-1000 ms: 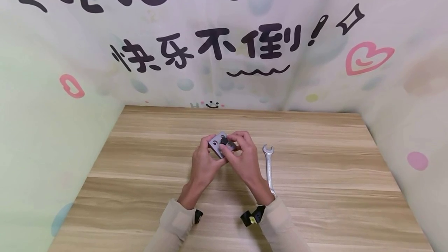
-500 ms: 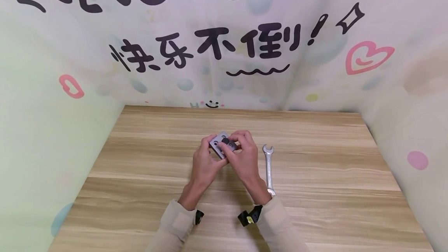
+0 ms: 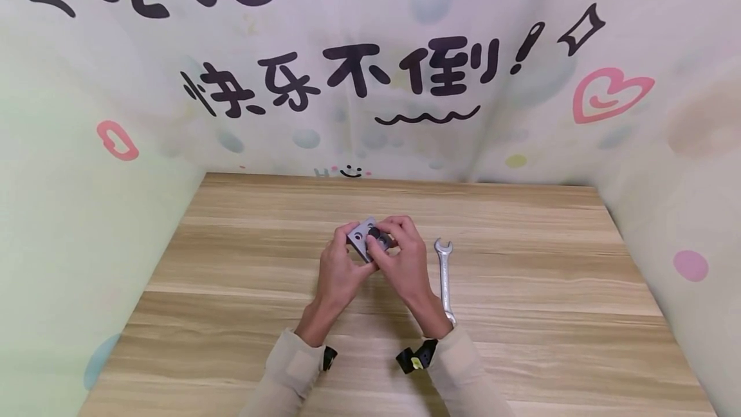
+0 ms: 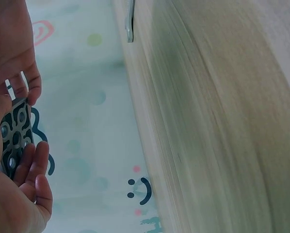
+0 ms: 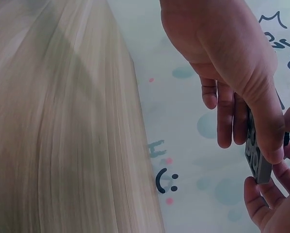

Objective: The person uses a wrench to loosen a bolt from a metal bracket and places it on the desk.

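Observation:
A grey metal plate (image 3: 359,237) with several round holes is held up over the table in both hands. My left hand (image 3: 338,270) grips it by its left and lower edges. A black bolt head (image 3: 374,232) stands out of the plate's upper face, and my right hand (image 3: 406,264) pinches it between thumb and fingers. In the left wrist view the underside of the plate (image 4: 17,133) shows dark grooves around the holes. The right wrist view has the plate (image 5: 255,160) nearly edge-on, partly covered by the left thumb.
A silver open-ended wrench (image 3: 444,274) lies on the wooden table (image 3: 260,352), right of the right hand; the right wrist hides its near end. Printed cloth walls (image 3: 347,134) stand behind the table and at both sides.
The right thumb and fingers have shifted slightly around the black bolt head, whose position in the grasp differs a little. The plate and left hand stay almost where they were.

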`<state>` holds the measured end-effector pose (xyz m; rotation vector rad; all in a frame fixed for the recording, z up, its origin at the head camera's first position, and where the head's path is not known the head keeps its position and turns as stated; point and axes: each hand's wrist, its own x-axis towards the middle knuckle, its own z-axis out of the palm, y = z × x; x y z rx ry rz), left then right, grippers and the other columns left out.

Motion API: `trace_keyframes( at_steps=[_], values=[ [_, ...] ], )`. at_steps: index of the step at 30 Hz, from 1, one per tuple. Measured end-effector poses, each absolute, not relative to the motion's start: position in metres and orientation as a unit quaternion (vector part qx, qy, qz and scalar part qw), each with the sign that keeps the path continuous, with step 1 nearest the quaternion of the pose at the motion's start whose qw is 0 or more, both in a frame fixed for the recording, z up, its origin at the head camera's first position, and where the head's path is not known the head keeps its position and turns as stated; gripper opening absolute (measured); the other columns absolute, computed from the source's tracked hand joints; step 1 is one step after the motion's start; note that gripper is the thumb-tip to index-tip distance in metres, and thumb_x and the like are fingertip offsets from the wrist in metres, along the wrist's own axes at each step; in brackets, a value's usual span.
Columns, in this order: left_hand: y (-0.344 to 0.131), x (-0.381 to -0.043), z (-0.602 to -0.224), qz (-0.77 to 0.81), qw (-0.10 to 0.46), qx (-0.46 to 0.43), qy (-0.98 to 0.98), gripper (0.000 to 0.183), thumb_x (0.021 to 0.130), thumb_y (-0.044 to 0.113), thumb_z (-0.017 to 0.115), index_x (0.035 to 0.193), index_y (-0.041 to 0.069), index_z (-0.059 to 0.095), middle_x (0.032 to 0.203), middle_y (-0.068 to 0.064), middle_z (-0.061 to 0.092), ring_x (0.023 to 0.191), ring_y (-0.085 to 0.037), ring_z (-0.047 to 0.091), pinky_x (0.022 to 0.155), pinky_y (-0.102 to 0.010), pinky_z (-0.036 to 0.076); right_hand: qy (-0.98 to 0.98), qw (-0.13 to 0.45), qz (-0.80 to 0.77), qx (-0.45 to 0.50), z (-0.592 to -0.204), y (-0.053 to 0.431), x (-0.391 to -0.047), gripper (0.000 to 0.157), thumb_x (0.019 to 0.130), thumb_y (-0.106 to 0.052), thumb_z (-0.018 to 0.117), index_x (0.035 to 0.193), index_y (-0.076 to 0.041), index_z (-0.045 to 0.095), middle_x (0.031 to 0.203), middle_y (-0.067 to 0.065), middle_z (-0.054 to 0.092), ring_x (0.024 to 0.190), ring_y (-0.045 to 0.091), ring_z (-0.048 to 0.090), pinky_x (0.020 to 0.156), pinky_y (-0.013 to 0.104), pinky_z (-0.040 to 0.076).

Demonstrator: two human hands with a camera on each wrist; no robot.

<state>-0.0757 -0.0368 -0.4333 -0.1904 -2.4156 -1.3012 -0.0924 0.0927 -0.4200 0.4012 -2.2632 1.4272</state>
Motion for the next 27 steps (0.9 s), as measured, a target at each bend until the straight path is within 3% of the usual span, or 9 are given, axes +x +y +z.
trace_keyframes(
  at_steps=[10,16,27],
  values=[
    [-0.0382,-0.0767,-0.4346,-0.466,0.196,-0.069,-0.860,0.068,0.070,0.013,0.089,0.126,-0.002,0.053,0.113,-0.020,0.068,0.093,-0.029,0.067,0.078,-0.044,0.055,-0.813,0.216,0.515,0.166,-0.4211,0.0925,-0.0923,0.023,0.082,-0.002,0.071,0.105,-0.001,0.075,0.107,0.013,0.061,0.087,0.022,0.061,0.068,0.029,0.053],
    [-0.0388,-0.0765,-0.4332,-0.463,0.178,-0.052,-0.867,0.070,0.071,0.015,0.089,0.128,-0.001,0.052,0.115,-0.021,0.068,0.099,-0.032,0.067,0.082,-0.046,0.055,-0.809,0.196,0.533,0.153,-0.4211,0.0933,-0.0932,0.029,0.085,-0.008,0.074,0.113,-0.002,0.070,0.110,0.011,0.062,0.090,0.021,0.063,0.070,0.030,0.055],
    [-0.0369,-0.0744,-0.4318,-0.466,0.157,-0.046,-0.870,0.070,0.074,0.016,0.088,0.130,-0.001,0.051,0.118,-0.022,0.066,0.103,-0.034,0.066,0.084,-0.047,0.054,-0.803,0.206,0.543,0.136,-0.4221,0.0939,-0.0929,0.018,0.083,-0.013,0.080,0.093,-0.004,0.068,0.103,0.008,0.062,0.089,0.019,0.063,0.071,0.031,0.057]
  ],
)
